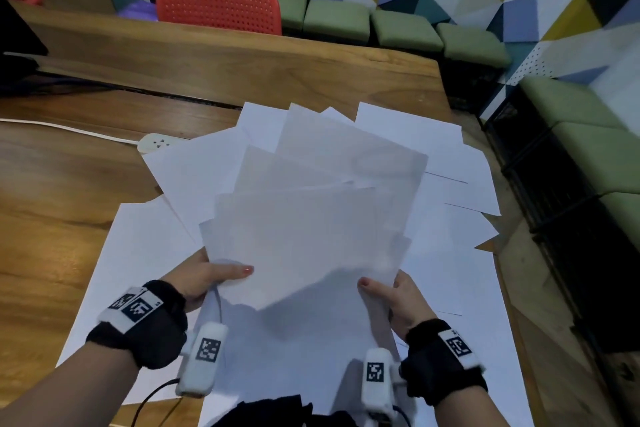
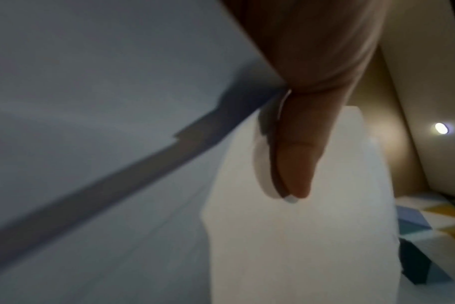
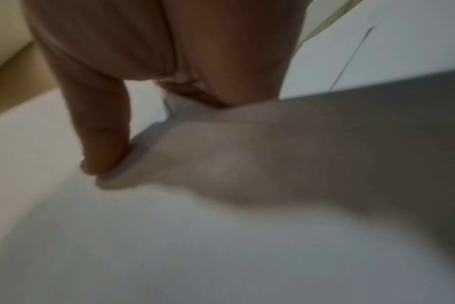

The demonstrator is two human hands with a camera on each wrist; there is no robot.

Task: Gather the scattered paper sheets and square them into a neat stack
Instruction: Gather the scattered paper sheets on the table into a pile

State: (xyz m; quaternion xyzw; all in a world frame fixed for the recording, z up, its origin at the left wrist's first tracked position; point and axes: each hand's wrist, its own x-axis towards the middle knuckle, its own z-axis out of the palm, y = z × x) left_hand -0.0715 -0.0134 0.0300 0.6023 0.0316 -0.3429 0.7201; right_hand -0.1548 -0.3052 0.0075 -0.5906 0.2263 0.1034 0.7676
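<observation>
A fanned bundle of white paper sheets [image 1: 311, 218] is lifted off the table, its edges uneven. My left hand [image 1: 207, 277] grips its lower left corner, thumb on top and fingers hidden beneath. My right hand [image 1: 391, 295] grips the lower right corner the same way. The left wrist view shows the thumb [image 2: 296, 160] pressed on the paper [image 2: 299, 236]. The right wrist view shows a thumb [image 3: 101, 144] pinching the sheets [image 3: 221, 226]. More loose sheets [image 1: 450, 177] lie spread on the wooden table [image 1: 52, 218] below.
A white power strip [image 1: 156, 143] with its cable lies at the left, partly under a sheet. A red chair [image 1: 218, 3] and green cushioned stools [image 1: 405, 28] stand beyond the table. The table's right edge drops beside a green bench [image 1: 588, 135].
</observation>
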